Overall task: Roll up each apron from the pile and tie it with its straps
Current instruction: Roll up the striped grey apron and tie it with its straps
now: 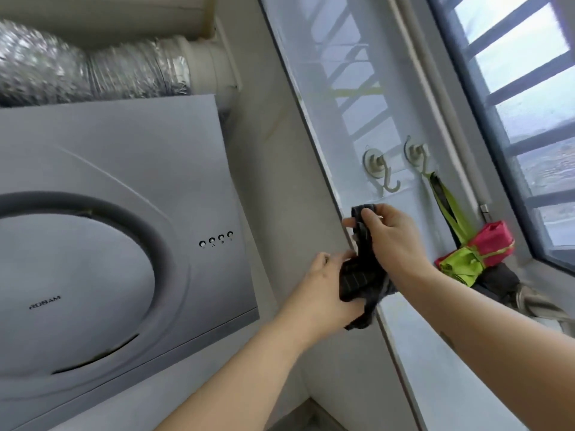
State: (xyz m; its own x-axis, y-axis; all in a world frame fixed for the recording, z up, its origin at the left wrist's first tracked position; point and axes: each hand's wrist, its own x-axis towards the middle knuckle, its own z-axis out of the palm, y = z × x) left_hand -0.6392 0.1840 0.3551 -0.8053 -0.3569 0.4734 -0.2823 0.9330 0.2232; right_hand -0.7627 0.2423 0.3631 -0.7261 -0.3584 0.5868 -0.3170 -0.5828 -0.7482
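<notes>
A dark, rolled-up apron is held up in front of the window frame. My left hand grips the roll from the left side. My right hand pinches the apron's dark strap loop above the roll, just below an empty suction hook. A second hook to the right carries a rolled red and green apron, hanging by its green strap.
A grey range hood with a foil duct fills the left. The barred window is at right. Dark and grey fabric lies on the sill under the hanging roll.
</notes>
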